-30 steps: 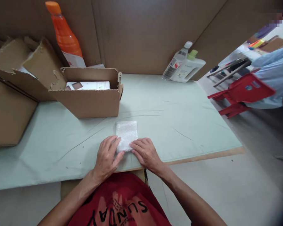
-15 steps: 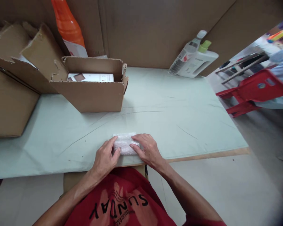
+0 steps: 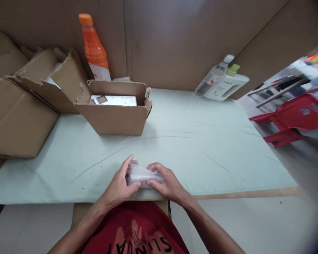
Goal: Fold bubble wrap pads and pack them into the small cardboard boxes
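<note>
at the near edge of the table (image 3: pixel 201 141), about midway along it, both hands meet on a small bubble-wrap bundle (image 3: pixel 143 175). left hand (image 3: pixel 119 185) cups the bundle's left end, thumb under the near side and fingers curled over the far side. right hand (image 3: pixel 167 182) grips the right end, fingers laid over the top and thumb tucked at the near side. neither hand is spread; both are pinched around the bundle, which sits just at the table's near edge, whether resting on the surface or lifted slightly cannot be told. below the hands the person's red printed shirt (image 3: pixel 135 233) fills the bottom of the view.

farther in, toward the far left part of the table, stands an open cardboard box (image 3: pixel 116 118) with a white printed carton (image 3: pixel 113 100) inside. left of it lie larger flattened cardboard boxes (image 3: pixel 23 106), overlapping the table's left edge. behind the open box an orange bottle (image 3: pixel 93 49) stands upright against the cardboard wall (image 3: pixel 175 42). at the far right corner a clear bottle (image 3: pixel 213 79) and a white jug with a green cap (image 3: pixel 228 84) lean against the wall, touching each other. beyond the table's right edge a red plastic chair (image 3: pixel 294 118) stands on the floor.
</note>
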### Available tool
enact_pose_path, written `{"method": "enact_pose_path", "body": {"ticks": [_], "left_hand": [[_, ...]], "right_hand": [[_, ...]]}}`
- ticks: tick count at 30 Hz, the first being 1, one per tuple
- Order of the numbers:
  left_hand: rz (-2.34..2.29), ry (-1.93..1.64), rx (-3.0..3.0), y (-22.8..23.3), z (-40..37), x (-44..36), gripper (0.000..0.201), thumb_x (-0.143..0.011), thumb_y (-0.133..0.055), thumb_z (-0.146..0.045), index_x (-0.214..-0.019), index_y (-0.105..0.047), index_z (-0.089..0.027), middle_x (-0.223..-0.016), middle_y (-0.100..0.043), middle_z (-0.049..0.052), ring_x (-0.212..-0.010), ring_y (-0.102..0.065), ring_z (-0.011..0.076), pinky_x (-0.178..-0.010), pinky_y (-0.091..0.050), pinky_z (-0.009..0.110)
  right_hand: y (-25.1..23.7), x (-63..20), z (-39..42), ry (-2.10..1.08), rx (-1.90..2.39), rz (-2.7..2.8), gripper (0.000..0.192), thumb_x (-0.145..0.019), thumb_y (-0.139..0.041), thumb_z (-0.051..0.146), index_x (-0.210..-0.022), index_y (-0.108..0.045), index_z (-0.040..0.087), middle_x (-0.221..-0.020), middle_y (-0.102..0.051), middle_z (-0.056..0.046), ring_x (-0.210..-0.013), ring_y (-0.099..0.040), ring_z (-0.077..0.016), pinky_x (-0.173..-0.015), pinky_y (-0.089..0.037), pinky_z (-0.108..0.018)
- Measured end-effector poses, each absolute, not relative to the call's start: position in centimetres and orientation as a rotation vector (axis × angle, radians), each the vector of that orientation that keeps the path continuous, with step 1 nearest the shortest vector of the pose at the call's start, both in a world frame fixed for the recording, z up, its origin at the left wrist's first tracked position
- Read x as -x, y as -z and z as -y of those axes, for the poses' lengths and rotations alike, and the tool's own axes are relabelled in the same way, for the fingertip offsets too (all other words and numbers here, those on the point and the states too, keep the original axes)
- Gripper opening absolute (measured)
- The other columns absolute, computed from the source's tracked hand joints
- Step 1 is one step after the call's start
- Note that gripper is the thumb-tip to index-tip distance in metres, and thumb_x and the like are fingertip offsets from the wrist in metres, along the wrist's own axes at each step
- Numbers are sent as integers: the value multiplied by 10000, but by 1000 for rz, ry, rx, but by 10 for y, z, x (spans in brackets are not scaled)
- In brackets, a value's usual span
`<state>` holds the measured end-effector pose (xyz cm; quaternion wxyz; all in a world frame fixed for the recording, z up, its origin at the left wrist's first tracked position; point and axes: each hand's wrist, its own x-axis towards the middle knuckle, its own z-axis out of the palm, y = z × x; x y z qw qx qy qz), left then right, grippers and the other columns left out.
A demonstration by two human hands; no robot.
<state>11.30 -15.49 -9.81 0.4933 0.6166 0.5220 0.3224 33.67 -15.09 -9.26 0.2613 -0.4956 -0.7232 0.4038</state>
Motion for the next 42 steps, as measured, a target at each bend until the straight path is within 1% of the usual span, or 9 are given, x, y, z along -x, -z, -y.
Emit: {"method": "enact_pose_path", "body": {"ticks": [6, 9, 14, 19, 25, 27, 31, 36, 42], "left_hand": [[-1196, -817, -1320, 100, 157, -119, 715, -855, -604, -269, -1529, -381, -183, -977, -679, 49, -778, -623, 153, -727, -538, 279], [-1193, -852, -1361, 100, 153, -115, 655, -874, -599, -282, -1499, -429, -187, -957, -702, 47, -774, -642, 153, -728, -547, 277], [-1343, -1292, -1925, 56, 108, -77, 614, -892, -629, -285, -1476, -446, -242, -1229, -683, 98, -1044, -657, 224, -946, -542, 393], [-1536, -1621, -2423, 7, 33, -44, 648, -831, -676, -196, -1447, -477, -179, -1384, -595, 140, -1389, -472, 344, -1157, -354, 538], [-1578, -1544, -2461, 11, 3, -39, 485, -869, -568, -163, -1353, -561, -178, -1169, -706, 93, -1129, -633, 273, -1091, -398, 477], [-1559, -1582, -2512, 14, 4, -39, 470, -880, -552, -148, -1349, -562, -176, -1124, -709, 90, -1078, -643, 259, -1067, -417, 466], [-1518, -1648, -2606, 15, 4, -39, 477, -890, -541, -106, -1365, -533, -152, -1074, -703, 101, -1035, -649, 249, -1039, -437, 460], [-1506, -1653, -2634, 14, 1, -37, 442, -887, -551, -71, -1326, -547, -120, -1053, -708, 117, -1022, -652, 242, -1013, -454, 434], [-1496, -1671, -2621, 16, -1, -39, 446, -878, -580, -76, -1321, -560, -122, -1086, -703, 128, -1049, -657, 262, -1027, -462, 459]], "right_hand": [[84, -338, 152, -1249, 1325, 1697, 510, -836, -715, 361, -1302, -546, 238, -1091, -703, -66, -908, -688, -205, -769, -564, -305], [68, -338, 143, -1159, 1330, 1785, 362, -883, -667, 362, -1222, -635, 241, -1052, -733, -60, -891, -698, -204, -798, -578, -316], [-3, -335, 95, -847, 1280, 1830, 267, -919, -647, 395, -1140, -686, 249, -1049, -744, -52, -902, -704, -209, -774, -582, -313], [-72, -326, 0, -592, 1207, 1811, 370, -906, -647, 488, -1145, -661, 206, -992, -703, -31, -856, -672, -177, -693, -538, -282], [-97, -310, -87, -7, 1693, 2436, 76, -770, -732, 261, -750, -707, 191, -609, -600, -11, -662, -626, -191, -673, -494, -335], [-96, -293, -98, 110, 1691, 2617, 93, -735, -747, 213, -670, -684, 193, -571, -586, -22, -654, -639, -207, -667, -493, -344], [-85, -254, -106, 105, 1926, 2820, 21, -740, -722, 163, -750, -723, 182, -733, -716, -92, -770, -696, -258, -665, -500, -333], [-83, -251, -91, -177, 1967, 2844, 245, -827, -604, 190, -1044, -715, 168, -1060, -760, -119, -935, -702, -252, -666, -454, -282], [-83, -252, -81, -225, 1958, 2771, 255, -838, -568, 133, -1066, -677, 163, -1052, -752, -103, -908, -688, -227, -620, -386, -270]]}}
